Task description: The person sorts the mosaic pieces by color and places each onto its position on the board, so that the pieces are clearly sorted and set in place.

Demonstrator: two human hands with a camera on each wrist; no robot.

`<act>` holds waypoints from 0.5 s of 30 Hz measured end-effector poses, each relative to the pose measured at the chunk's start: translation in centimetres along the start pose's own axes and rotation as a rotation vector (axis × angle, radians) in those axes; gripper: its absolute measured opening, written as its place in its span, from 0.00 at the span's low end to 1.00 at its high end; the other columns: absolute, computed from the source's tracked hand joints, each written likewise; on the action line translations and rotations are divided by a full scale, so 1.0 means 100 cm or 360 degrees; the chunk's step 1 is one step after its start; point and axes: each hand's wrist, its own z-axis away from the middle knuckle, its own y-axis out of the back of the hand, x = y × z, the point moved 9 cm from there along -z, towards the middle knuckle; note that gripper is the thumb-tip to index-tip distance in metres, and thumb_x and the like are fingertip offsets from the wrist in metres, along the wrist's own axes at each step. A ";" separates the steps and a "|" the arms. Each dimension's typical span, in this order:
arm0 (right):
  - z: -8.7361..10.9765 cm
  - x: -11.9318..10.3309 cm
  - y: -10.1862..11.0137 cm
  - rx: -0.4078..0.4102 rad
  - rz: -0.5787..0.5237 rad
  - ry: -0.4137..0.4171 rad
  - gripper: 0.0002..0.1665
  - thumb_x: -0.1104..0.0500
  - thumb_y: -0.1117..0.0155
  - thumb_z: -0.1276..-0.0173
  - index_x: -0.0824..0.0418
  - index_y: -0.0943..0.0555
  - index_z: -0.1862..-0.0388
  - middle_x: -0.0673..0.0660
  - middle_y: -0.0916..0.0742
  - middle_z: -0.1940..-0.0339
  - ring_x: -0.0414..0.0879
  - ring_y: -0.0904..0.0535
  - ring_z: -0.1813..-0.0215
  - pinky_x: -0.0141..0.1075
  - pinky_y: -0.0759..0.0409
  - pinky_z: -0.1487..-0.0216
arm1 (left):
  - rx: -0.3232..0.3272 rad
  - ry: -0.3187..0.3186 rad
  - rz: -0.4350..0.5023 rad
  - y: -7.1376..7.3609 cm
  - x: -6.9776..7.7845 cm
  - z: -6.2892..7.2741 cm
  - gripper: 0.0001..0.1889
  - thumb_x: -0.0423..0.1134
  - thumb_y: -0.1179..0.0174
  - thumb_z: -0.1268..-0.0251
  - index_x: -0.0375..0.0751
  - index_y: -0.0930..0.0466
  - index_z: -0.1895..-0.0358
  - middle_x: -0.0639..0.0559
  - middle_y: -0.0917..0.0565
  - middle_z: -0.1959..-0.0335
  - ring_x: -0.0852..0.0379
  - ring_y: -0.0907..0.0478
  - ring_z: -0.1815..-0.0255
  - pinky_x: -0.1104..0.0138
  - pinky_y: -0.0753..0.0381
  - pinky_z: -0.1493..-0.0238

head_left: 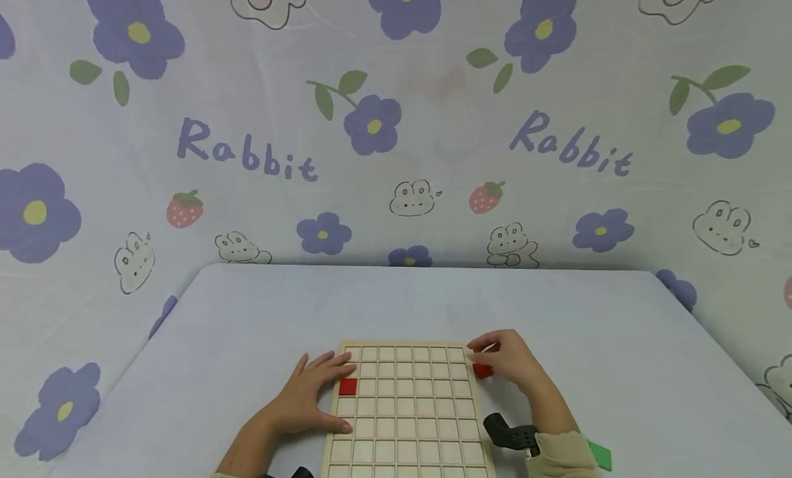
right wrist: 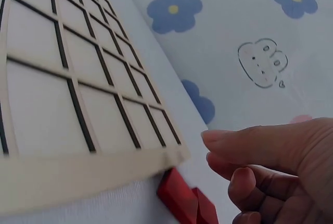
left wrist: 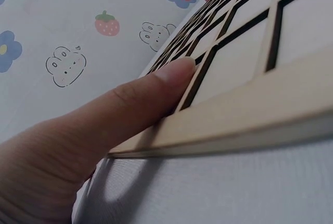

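A table point(head_left: 421, 299) bears the board point(head_left: 396, 409). The left hand point(head_left: 302, 397) spreads wide across the board's left edge, gripping nothing. The right hand point(head_left: 511, 360) curves loosely by the board's far right corner, thumb and forefinger slightly apart, nothing visible between. Red tiles point(right wrist: 178, 195) lie just below those fingertips, beside the board; one red square point(head_left: 348, 386) sits in the board's left column, between left thumb and forefinger.
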 end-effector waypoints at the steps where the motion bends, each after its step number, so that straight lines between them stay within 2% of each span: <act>1: 0.000 0.002 0.001 0.0001 0.0021 0.0000 0.11 0.64 0.33 0.43 0.67 0.17 0.60 0.58 0.17 0.63 0.45 0.26 0.67 0.32 0.27 0.71 | 0.0000 0.0004 0.0000 0.000 0.000 0.000 0.47 0.62 0.28 0.66 0.47 0.31 0.36 0.49 0.35 0.30 0.39 0.47 0.27 0.37 0.66 0.31; 6: 0.003 0.008 0.006 -0.0040 0.0060 0.0067 0.12 0.67 0.33 0.45 0.68 0.16 0.61 0.59 0.17 0.64 0.45 0.26 0.67 0.32 0.28 0.71 | 0.0008 0.0009 0.0003 -0.002 -0.002 0.001 0.47 0.63 0.28 0.67 0.48 0.30 0.36 0.49 0.35 0.30 0.39 0.47 0.27 0.36 0.66 0.31; 15: 0.004 0.013 0.008 -0.0113 0.0081 0.0152 0.13 0.70 0.32 0.51 0.69 0.16 0.63 0.57 0.18 0.71 0.43 0.32 0.71 0.30 0.32 0.75 | 0.0016 0.0001 0.0010 -0.002 -0.002 0.000 0.48 0.65 0.29 0.67 0.50 0.31 0.35 0.51 0.35 0.30 0.40 0.47 0.27 0.38 0.67 0.30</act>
